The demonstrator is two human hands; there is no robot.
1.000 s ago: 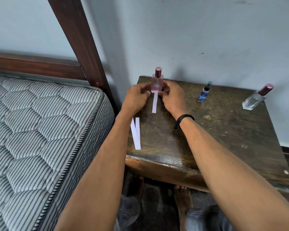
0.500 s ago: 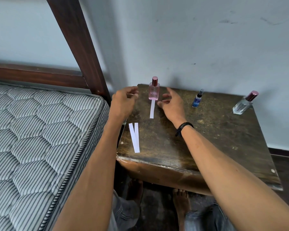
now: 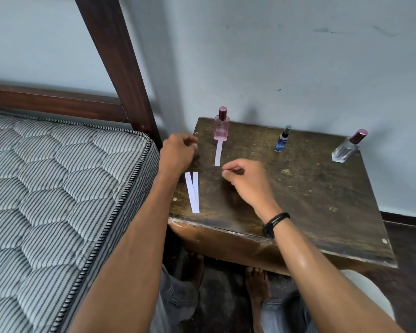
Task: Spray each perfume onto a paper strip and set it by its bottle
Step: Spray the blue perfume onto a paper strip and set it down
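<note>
At the back left of the surface (image 3: 298, 200) the pink bottle (image 3: 221, 127) stands alone, its paper strip (image 3: 218, 152) laid just in front; left hand (image 3: 178, 152) and right hand (image 3: 245, 181) have drawn back, fingers loosely curled, holding nothing. Two spare strips (image 3: 193, 192) await the blue bottle (image 3: 282, 140) and clear bottle (image 3: 346, 150)

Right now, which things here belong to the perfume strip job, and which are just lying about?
Job: pink bottle, placed strip, two spare strips, blue bottle, clear bottle.
Lying about: mattress, bed frame.
</note>
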